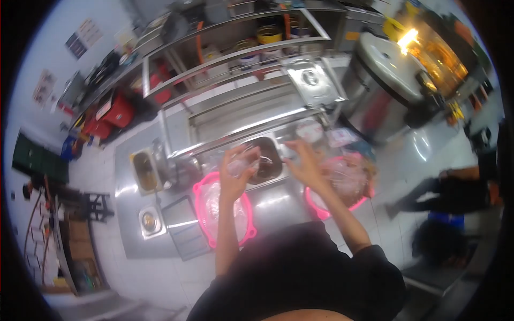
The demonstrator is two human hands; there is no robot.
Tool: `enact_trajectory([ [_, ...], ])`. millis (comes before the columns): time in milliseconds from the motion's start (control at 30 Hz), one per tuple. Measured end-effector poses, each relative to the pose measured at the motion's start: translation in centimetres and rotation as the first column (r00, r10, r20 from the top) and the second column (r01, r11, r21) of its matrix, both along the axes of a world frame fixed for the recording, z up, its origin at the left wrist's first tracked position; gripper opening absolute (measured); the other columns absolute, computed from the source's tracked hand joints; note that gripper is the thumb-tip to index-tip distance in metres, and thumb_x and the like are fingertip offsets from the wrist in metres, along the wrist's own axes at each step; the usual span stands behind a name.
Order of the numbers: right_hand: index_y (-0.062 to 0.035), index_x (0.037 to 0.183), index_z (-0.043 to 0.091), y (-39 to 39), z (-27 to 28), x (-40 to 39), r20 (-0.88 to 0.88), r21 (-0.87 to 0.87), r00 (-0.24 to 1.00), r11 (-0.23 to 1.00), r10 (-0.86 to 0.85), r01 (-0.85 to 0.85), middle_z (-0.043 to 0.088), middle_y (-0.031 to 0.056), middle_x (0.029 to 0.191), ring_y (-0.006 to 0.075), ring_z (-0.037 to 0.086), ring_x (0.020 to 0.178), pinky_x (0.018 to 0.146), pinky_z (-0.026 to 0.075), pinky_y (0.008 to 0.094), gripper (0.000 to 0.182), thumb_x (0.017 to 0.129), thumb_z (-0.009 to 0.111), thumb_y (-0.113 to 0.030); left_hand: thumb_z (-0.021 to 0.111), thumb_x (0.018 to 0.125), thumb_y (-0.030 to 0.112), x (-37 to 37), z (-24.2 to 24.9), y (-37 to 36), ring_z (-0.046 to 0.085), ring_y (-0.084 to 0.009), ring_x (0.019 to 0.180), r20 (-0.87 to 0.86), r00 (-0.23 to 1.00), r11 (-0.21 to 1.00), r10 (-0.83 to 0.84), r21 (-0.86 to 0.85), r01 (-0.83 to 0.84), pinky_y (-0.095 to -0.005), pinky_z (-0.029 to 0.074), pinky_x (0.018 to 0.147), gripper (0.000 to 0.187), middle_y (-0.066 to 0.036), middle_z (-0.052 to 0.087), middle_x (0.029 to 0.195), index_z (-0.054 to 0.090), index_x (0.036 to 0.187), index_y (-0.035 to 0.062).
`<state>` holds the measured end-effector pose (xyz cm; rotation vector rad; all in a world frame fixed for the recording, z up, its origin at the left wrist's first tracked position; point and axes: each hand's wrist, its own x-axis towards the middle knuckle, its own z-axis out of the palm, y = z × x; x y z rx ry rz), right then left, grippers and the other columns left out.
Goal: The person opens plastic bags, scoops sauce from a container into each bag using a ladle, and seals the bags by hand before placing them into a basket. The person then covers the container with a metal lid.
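My left hand [241,171] is closed around a crumpled clear plastic bag [247,159], blurred by motion, above the left side of a metal container with dark contents [270,159]. My right hand [304,166] hovers at that container's right side, fingers curved and thumb apart, with nothing I can make out in it. Below my left forearm sits a pink basket [199,206] lined with clear plastic. Beside my right forearm is a second pink basket [319,213], holding a plastic bag with pale brownish contents [345,182].
Behind the counter [273,206] runs a metal frame with a long trough [246,115] and a lidded steel pan [310,80]. A large lidded pot [380,80] stands at the right. A small basin [144,171] is at the left. Another person [450,192] is at the far right.
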<state>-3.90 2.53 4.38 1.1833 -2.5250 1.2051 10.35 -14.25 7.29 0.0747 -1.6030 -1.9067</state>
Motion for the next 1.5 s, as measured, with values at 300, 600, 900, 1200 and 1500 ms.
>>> enact_trajectory([
  [300,-0.0054,0.122,0.043,4.5,4.7,5.3,0.509,-0.702,0.702,0.712,0.498,0.004,0.070,0.0084,0.100,0.0134,0.063,0.100,0.090,0.045,0.0309,0.048,0.083,0.071,-0.004,0.049,0.096,0.052,0.8,0.0,5.0,0.044,-0.0059,0.056,0.169,0.976,0.965,-0.134,-0.204,0.168,-0.0202,0.032,0.050,0.059,-0.005,0.063,0.087,0.058,0.112,-0.0038],
  [600,-0.0072,0.123,0.042,11.6,6.7,6.5,0.375,-0.842,0.786,0.534,0.491,0.068,0.061,0.0041,0.090,0.0102,0.061,0.089,0.085,0.047,0.0271,0.051,0.082,0.071,0.002,0.060,0.095,0.020,-2.2,-1.4,8.6,0.049,-0.0052,0.057,0.019,0.993,0.913,-0.115,-0.393,0.114,-0.0185,0.040,0.053,0.029,-0.006,0.065,0.075,0.066,0.102,-0.0072],
  [900,-0.0099,0.127,0.040,16.2,7.5,7.4,0.500,-0.773,0.787,0.595,0.360,0.219,0.058,0.0029,0.090,0.0073,0.059,0.083,0.077,0.048,0.0228,0.053,0.084,0.068,0.002,0.067,0.091,0.016,-3.9,0.5,14.0,0.063,-0.0146,0.073,0.084,0.994,0.921,-0.063,-0.379,0.091,-0.0286,0.049,0.071,0.020,-0.010,0.069,0.082,0.066,0.088,-0.0043],
  [1200,-0.0086,0.126,0.041,18.1,6.2,8.1,0.377,-0.808,0.892,0.559,0.250,0.185,0.052,-0.0001,0.086,0.0049,0.052,0.079,0.073,0.044,0.0207,0.047,0.085,0.060,0.007,0.062,0.094,0.014,-4.3,-0.5,17.1,0.062,-0.0145,0.074,0.106,0.981,0.890,-0.161,-0.414,0.191,-0.0287,0.049,0.073,0.018,-0.010,0.068,0.083,0.063,0.090,-0.0035],
  [1500,-0.0071,0.122,0.044,17.8,5.0,8.4,0.417,-0.786,0.885,0.571,0.206,0.238,0.047,-0.0005,0.091,0.0049,0.050,0.084,0.079,0.044,0.0227,0.040,0.087,0.056,0.006,0.064,0.092,0.019,-3.9,-0.1,18.5,0.060,-0.0122,0.073,0.286,0.888,0.913,-0.361,-0.083,0.398,-0.0244,0.048,0.066,0.022,-0.009,0.066,0.089,0.062,0.096,-0.0022],
])
